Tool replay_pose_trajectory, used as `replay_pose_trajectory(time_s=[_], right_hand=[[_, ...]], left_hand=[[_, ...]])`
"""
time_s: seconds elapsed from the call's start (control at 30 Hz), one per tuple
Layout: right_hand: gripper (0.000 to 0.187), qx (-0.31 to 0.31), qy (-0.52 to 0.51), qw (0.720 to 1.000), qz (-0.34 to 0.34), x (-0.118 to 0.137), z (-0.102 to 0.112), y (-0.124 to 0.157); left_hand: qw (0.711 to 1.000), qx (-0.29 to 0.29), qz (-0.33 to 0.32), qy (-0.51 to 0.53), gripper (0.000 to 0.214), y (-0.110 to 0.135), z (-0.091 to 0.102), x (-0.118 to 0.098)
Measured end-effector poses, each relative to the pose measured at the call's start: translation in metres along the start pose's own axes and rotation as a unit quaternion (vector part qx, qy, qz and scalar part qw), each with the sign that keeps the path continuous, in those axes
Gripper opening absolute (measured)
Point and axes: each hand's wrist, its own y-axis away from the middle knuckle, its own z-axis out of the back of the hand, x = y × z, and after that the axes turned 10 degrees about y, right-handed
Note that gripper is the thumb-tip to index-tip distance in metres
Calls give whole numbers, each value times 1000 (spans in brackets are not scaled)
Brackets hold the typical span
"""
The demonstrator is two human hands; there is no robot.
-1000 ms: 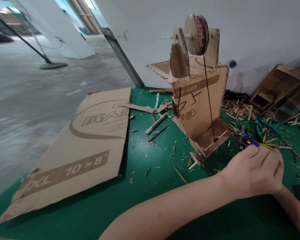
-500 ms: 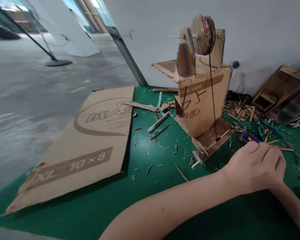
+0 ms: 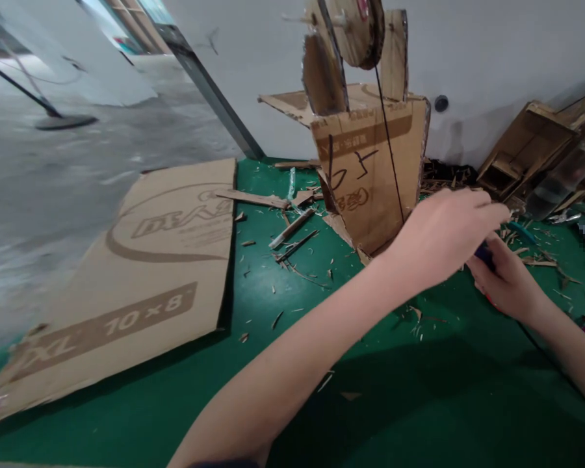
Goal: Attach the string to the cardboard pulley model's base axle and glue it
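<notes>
My right hand (image 3: pixel 507 276) is wrapped around a blue glue gun (image 3: pixel 485 255), of which only a small blue part and a bit of red show; a black cord hangs below. My left hand (image 3: pixel 451 227) reaches over, back of the hand up, its fingers bent down beside the gun; what they pinch is hidden. Behind my left forearm stands a cardboard model (image 3: pixel 365 175) with marker strokes on its front. A cardboard wheel (image 3: pixel 361 32) sits on a stick axle at its top, and a black string (image 3: pixel 389 136) runs down from it. My arm covers the model's lower tray.
A large printed cardboard sheet (image 3: pixel 170 247) lies on the green table (image 3: pixel 394 403) at the left. Cardboard scraps and sticks (image 3: pixel 292 227) are scattered about. Another cardboard build (image 3: pixel 531 143) and a clear bottle (image 3: pixel 560 188) are at the back right, near teal-handled pliers (image 3: pixel 524 233).
My left hand has risen and moved left, now hiding the model's tray. My right hand has come into view around the glue gun. The camera view has shifted right and down.
</notes>
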Motion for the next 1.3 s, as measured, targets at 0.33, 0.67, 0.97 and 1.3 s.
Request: replay_pose_trajectory(time_s=[0.33, 0.67, 0.97, 1.3], right_hand=[[42, 133, 9, 991, -28, 32, 40, -31], [36, 128, 15, 992, -8, 36, 36, -44], [41, 133, -14, 991, -20, 31, 40, -39], [44, 136, 91, 986, -39, 31, 39, -43]], left_hand=[[993, -84, 18, 79, 24, -6, 13, 23], [990, -113, 27, 75, 21, -3, 7, 35], [991, -90, 34, 94, 21, -2, 10, 31], [984, -93, 52, 141, 7, -3, 7, 30]])
